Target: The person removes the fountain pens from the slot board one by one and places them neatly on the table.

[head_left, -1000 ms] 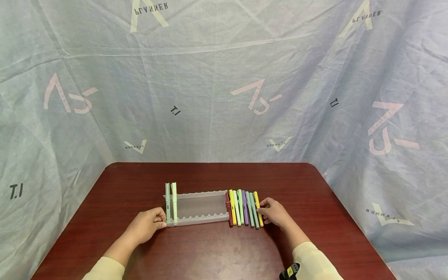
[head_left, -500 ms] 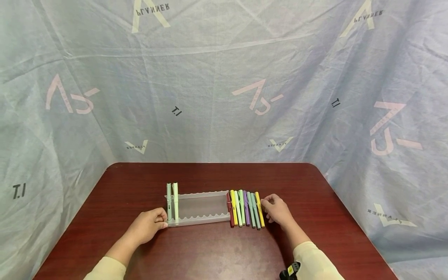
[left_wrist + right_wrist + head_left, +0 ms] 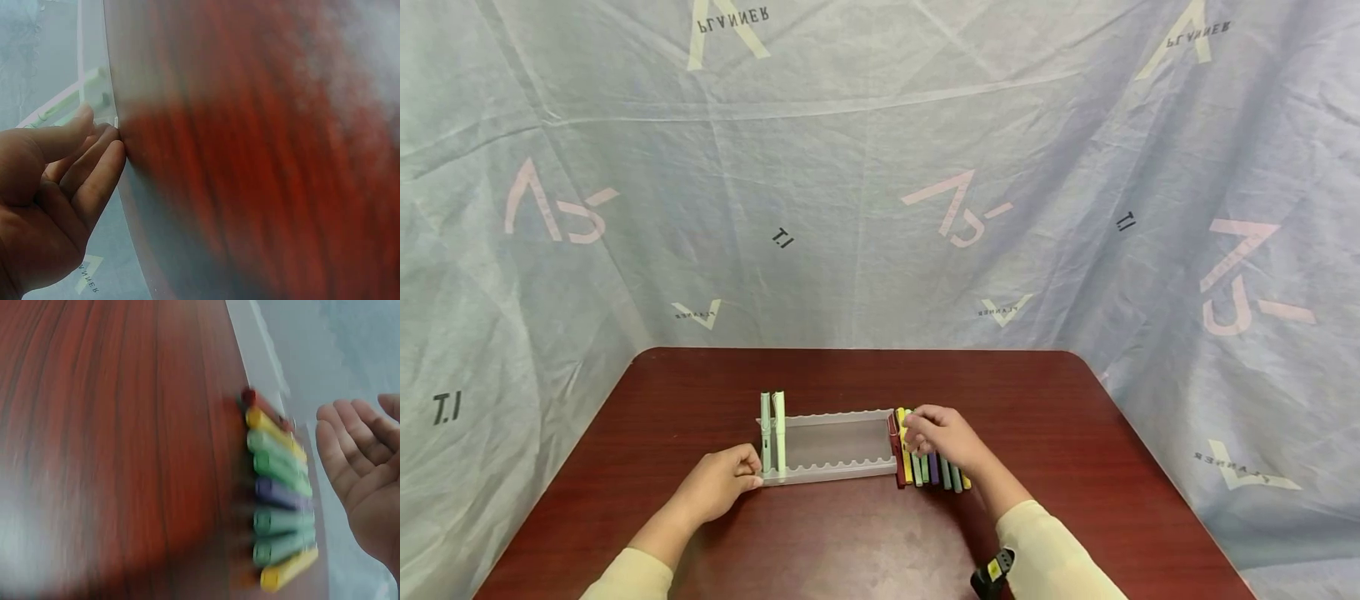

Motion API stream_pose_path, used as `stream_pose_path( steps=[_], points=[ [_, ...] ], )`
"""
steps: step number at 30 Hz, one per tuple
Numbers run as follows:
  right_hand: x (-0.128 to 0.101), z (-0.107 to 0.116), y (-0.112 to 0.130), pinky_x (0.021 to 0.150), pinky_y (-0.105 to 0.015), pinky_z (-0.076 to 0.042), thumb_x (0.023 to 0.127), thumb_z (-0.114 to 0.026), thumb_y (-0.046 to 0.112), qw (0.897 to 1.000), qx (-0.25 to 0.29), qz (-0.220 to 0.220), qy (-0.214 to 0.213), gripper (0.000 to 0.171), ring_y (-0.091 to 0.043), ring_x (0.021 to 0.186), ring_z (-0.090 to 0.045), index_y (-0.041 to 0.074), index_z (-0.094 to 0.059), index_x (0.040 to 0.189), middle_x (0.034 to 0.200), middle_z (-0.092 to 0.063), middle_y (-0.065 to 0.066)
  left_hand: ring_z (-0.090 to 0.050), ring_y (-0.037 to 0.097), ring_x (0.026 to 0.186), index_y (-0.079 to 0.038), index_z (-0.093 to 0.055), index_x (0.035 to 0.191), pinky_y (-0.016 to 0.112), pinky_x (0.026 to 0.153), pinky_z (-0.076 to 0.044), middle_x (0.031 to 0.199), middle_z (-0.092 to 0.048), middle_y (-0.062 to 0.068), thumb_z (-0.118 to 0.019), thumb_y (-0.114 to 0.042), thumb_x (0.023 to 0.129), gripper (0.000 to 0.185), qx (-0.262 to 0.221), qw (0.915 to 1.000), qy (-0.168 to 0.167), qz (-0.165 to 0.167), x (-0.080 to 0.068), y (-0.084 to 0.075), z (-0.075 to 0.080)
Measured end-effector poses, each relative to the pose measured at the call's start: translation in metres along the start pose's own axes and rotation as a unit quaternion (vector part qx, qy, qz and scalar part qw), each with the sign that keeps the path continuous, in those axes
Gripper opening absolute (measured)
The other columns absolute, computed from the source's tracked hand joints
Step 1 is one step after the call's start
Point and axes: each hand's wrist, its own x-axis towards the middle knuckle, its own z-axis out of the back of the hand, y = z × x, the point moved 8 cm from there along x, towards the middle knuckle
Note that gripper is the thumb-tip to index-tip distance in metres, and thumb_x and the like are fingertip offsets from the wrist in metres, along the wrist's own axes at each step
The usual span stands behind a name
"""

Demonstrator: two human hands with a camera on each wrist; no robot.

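A frosted, notched pen tray lies on the dark red table. Two pale green pens rest across its left end. My left hand touches that end of the tray with fairly straight fingers against its corner; a pale green pen shows just past them. A row of several pens lies right of the tray: red, yellow, greens, purple and yellow. My right hand hovers over the row's left part, palm open and holding nothing.
A pale printed sheet hangs behind and on both sides of the table. The table's rounded far corners meet it. Bare tabletop lies in front of the tray and the pens. Both wrist views are motion-blurred.
My right hand has moved left, from the yellow pen at the row's right end to above its left part. The left hand stays at the tray's end.
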Motion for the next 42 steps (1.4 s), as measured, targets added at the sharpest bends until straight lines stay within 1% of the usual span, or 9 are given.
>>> stream_pose_path(
  steps=[3, 6, 11, 20, 24, 28, 32, 36, 42],
  points=[
    [0.007, -0.021, 0.011, 0.080, -0.052, -0.055, 0.101, -0.057, 0.020, 0.999, 0.003, 0.024, 0.036, 0.033, -0.048, 0.091, -0.065, -0.010, -0.061, 0.114, 0.100, -0.066, -0.033, -0.048, 0.008, 0.064, -0.018, -0.059, 0.086, 0.029, 0.066, -0.041, 0.066, -0.062, -0.009, -0.074, -0.014, 0.086, 0.015, -0.003, 1.0000, 0.003, 0.005, 0.000, 0.001, -0.001],
    [0.014, -0.042, 0.017, 0.083, -0.050, -0.055, 0.100, -0.058, 0.022, 0.997, -0.007, 0.037, 0.060, 0.036, -0.047, 0.095, -0.066, -0.009, -0.060, 0.118, 0.105, -0.067, -0.032, -0.047, 0.008, 0.063, -0.018, -0.059, 0.087, 0.029, 0.066, -0.040, 0.066, -0.061, -0.008, -0.074, -0.013, 0.086, 0.015, -0.003, 0.9999, 0.005, 0.010, 0.001, 0.001, -0.002],
    [0.024, -0.075, 0.022, 0.083, -0.041, -0.056, 0.098, -0.062, 0.025, 0.997, -0.029, 0.025, 0.072, 0.037, -0.041, 0.096, -0.069, -0.005, -0.062, 0.119, 0.105, -0.069, -0.026, -0.047, 0.010, 0.063, -0.018, -0.059, 0.087, 0.030, 0.066, -0.039, 0.065, -0.057, -0.008, -0.074, -0.013, 0.086, 0.016, -0.002, 0.9998, 0.008, 0.020, 0.003, 0.002, -0.004],
    [0.042, -0.124, 0.027, 0.077, -0.037, -0.055, 0.094, -0.066, 0.032, 0.996, -0.070, 0.007, 0.060, 0.035, -0.027, 0.088, -0.072, 0.006, -0.067, 0.118, 0.100, -0.074, -0.013, -0.043, 0.010, 0.060, -0.019, -0.058, 0.086, 0.028, 0.063, -0.037, 0.061, -0.050, -0.008, -0.074, -0.014, 0.086, 0.017, 0.004, 0.9998, 0.005, 0.021, 0.004, 0.002, -0.002],
    [0.047, -0.144, 0.031, 0.074, -0.035, -0.055, 0.093, -0.067, 0.029, 0.996, -0.066, 0.005, 0.060, 0.035, -0.026, 0.085, -0.071, 0.003, -0.066, 0.118, 0.097, -0.074, -0.010, -0.043, 0.009, 0.060, -0.019, -0.058, 0.085, 0.028, 0.061, -0.036, 0.062, -0.051, -0.007, -0.075, -0.014, 0.085, 0.018, 0.004, 0.9998, 0.002, 0.017, 0.003, 0.001, 0.000],
    [0.052, -0.161, 0.034, 0.066, -0.027, -0.053, 0.091, -0.069, 0.026, 0.996, -0.073, 0.009, 0.044, 0.035, -0.025, 0.080, -0.071, 0.000, -0.067, 0.115, 0.088, -0.072, -0.005, -0.044, 0.009, 0.060, -0.019, -0.058, 0.085, 0.027, 0.061, -0.036, 0.062, -0.053, -0.008, -0.076, -0.014, 0.084, 0.018, 0.005, 0.9998, 0.000, 0.018, 0.003, 0.002, 0.000],
    [0.053, -0.171, 0.038, 0.059, -0.021, -0.048, 0.090, -0.070, 0.026, 0.994, -0.105, 0.022, 0.015, 0.030, -0.019, 0.071, -0.069, 0.003, -0.070, 0.110, 0.080, -0.072, -0.002, -0.045, 0.008, 0.061, -0.020, -0.059, 0.085, 0.027, 0.062, -0.038, 0.063, -0.055, -0.010, -0.076, -0.015, 0.084, 0.018, 0.008, 0.9999, -0.001, 0.014, 0.004, 0.002, -0.001],
    [0.053, -0.176, 0.039, 0.057, -0.020, -0.047, 0.090, -0.070, 0.030, 0.990, -0.140, 0.028, -0.014, 0.027, -0.012, 0.066, -0.067, 0.008, -0.072, 0.105, 0.082, -0.072, 0.002, -0.046, 0.008, 0.062, -0.020, -0.058, 0.085, 0.028, 0.063, -0.039, 0.065, -0.056, -0.011, -0.076, -0.015, 0.084, 0.018, 0.011, 0.9998, -0.001, 0.013, 0.004, 0.002, -0.002],
    [0.055, -0.183, 0.038, 0.054, -0.020, -0.047, 0.089, -0.072, 0.025, 0.992, -0.122, 0.029, -0.022, 0.018, -0.009, 0.061, -0.064, 0.008, -0.070, 0.096, 0.078, -0.069, 0.003, -0.047, 0.009, 0.062, -0.021, -0.058, 0.085, 0.029, 0.064, -0.039, 0.065, -0.057, -0.010, -0.075, -0.015, 0.085, 0.017, 0.009, 0.9997, 0.005, 0.024, 0.004, 0.005, -0.003]
  ],
)
